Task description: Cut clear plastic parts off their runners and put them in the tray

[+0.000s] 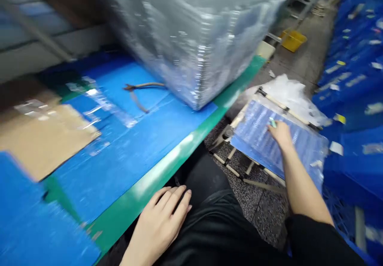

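Note:
My left hand (167,220) rests on my thigh, fingers stretched out with nothing in them. Reaching out to the right, my right hand (281,133) is closed on a small pale green object (272,122), too blurred to name. That hand is over a low stand topped with a blue sheet and clear plastic (254,126). On the workbench to my left lies a pair of pliers (146,85) with spread handles. Behind them, a large grey block wrapped in clear plastic (191,50) stands on the bench.
Blue sheeting (143,138) covers much of the green-edged bench (182,146). Brown cardboard (54,134) and strips of clear tape lie at the left. White plastic bags (287,92) are heaped behind the stand. Blue crates (356,110) line the right side; a yellow bin (293,40) sits farther back.

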`<action>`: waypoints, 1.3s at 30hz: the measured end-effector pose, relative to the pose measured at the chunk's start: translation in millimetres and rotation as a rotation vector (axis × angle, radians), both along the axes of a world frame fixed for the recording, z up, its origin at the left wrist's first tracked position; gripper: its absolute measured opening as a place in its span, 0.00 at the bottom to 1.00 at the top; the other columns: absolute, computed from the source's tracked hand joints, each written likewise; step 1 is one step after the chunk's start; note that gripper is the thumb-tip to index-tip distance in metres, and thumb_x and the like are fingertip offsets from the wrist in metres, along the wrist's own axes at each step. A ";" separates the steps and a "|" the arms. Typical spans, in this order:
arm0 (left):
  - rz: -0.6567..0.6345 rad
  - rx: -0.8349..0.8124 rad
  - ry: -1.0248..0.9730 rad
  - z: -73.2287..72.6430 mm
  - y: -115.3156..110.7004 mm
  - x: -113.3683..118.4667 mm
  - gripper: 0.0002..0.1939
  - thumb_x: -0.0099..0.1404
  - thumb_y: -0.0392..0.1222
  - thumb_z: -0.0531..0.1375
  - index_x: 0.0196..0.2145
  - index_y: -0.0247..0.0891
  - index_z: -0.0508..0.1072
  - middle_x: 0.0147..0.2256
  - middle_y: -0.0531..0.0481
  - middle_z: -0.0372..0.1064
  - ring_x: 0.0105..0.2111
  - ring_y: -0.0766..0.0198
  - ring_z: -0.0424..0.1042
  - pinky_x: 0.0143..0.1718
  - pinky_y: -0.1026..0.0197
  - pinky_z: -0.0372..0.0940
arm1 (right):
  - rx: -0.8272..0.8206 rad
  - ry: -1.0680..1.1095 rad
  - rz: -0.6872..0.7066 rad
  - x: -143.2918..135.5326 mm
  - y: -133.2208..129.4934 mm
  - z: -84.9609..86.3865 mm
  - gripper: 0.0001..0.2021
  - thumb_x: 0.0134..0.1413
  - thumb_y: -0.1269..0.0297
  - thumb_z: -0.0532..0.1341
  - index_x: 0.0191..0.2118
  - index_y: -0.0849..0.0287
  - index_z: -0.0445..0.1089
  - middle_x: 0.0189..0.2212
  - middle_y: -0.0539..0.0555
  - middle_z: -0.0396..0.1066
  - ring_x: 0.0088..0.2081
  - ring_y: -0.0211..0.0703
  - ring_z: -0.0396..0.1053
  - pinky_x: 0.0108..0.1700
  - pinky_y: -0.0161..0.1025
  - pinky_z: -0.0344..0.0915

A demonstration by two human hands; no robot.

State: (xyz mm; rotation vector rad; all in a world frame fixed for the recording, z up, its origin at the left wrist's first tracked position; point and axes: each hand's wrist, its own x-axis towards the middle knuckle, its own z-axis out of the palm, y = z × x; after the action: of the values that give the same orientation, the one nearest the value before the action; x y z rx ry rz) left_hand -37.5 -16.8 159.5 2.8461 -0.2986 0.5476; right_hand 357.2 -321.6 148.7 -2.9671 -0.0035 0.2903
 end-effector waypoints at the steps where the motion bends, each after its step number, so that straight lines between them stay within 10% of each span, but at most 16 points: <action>1: 0.026 -0.025 0.006 1.4 3.0 -6.0 0.09 0.78 0.34 0.61 0.52 0.31 0.78 0.50 0.40 0.81 0.46 0.52 0.79 0.55 0.48 0.69 | 0.040 -0.028 0.007 -14.7 11.0 11.8 0.16 0.74 0.53 0.64 0.53 0.62 0.76 0.44 0.56 0.79 0.41 0.45 0.78 0.45 0.46 0.78; 5: 0.137 -0.100 -0.060 6.5 26.9 -25.0 0.07 0.78 0.34 0.60 0.50 0.32 0.78 0.45 0.43 0.81 0.43 0.57 0.79 0.52 0.51 0.70 | 0.301 0.004 0.239 -80.5 79.7 47.8 0.29 0.68 0.39 0.58 0.44 0.63 0.80 0.21 0.58 0.73 0.20 0.52 0.69 0.24 0.47 0.66; 11: 0.412 -0.068 -0.133 17.4 55.2 -59.6 0.07 0.77 0.36 0.61 0.49 0.33 0.77 0.37 0.45 0.78 0.34 0.57 0.76 0.38 0.54 0.67 | 0.546 0.137 0.830 -163.7 277.1 58.7 0.23 0.62 0.43 0.67 0.51 0.56 0.83 0.37 0.56 0.82 0.40 0.54 0.79 0.47 0.46 0.74; 17: 0.692 0.135 -0.058 39.3 114.4 -90.0 0.20 0.74 0.26 0.53 0.56 0.37 0.79 0.50 0.36 0.80 0.45 0.50 0.80 0.41 0.51 0.71 | 0.453 0.003 0.896 -116.4 444.4 63.6 0.13 0.67 0.64 0.69 0.52 0.63 0.79 0.44 0.60 0.80 0.45 0.53 0.79 0.52 0.48 0.74; 23: 0.364 0.185 0.020 53.3 254.9 -19.4 0.33 0.75 0.26 0.53 0.71 0.51 0.69 0.76 0.46 0.57 0.76 0.45 0.58 0.75 0.29 0.52 | 0.339 -0.013 0.933 -99.2 543.9 81.5 0.16 0.73 0.57 0.67 0.58 0.61 0.74 0.55 0.59 0.76 0.51 0.49 0.78 0.53 0.51 0.78; 29: 0.171 0.266 0.133 45.0 308.1 28.0 0.14 0.74 0.32 0.64 0.52 0.45 0.83 0.69 0.43 0.69 0.69 0.51 0.70 0.75 0.38 0.55 | 0.219 -0.051 0.923 -99.0 573.1 84.1 0.20 0.72 0.56 0.67 0.62 0.60 0.72 0.60 0.61 0.73 0.56 0.54 0.76 0.57 0.56 0.77; 34: 0.068 0.336 -0.010 49.5 277.4 -5.6 0.11 0.75 0.31 0.60 0.44 0.42 0.82 0.64 0.41 0.75 0.63 0.53 0.76 0.67 0.48 0.65 | 0.033 0.009 0.896 -83.9 519.7 76.4 0.20 0.72 0.55 0.67 0.62 0.60 0.73 0.61 0.61 0.73 0.58 0.55 0.75 0.60 0.58 0.75; 39: 0.190 0.290 -0.068 73.8 217.2 -56.3 0.13 0.78 0.38 0.57 0.50 0.48 0.81 0.53 0.45 0.82 0.32 0.65 0.77 0.34 0.61 0.65 | -0.093 0.050 0.883 -90.9 478.5 61.5 0.23 0.70 0.53 0.68 0.64 0.59 0.72 0.63 0.62 0.71 0.61 0.58 0.73 0.64 0.62 0.71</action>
State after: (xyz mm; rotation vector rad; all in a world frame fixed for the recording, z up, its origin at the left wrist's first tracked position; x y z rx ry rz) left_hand -93.8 200.4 233.3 3.1630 -0.1271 0.6895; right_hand 266.3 156.9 210.1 -2.8404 -1.3263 0.4626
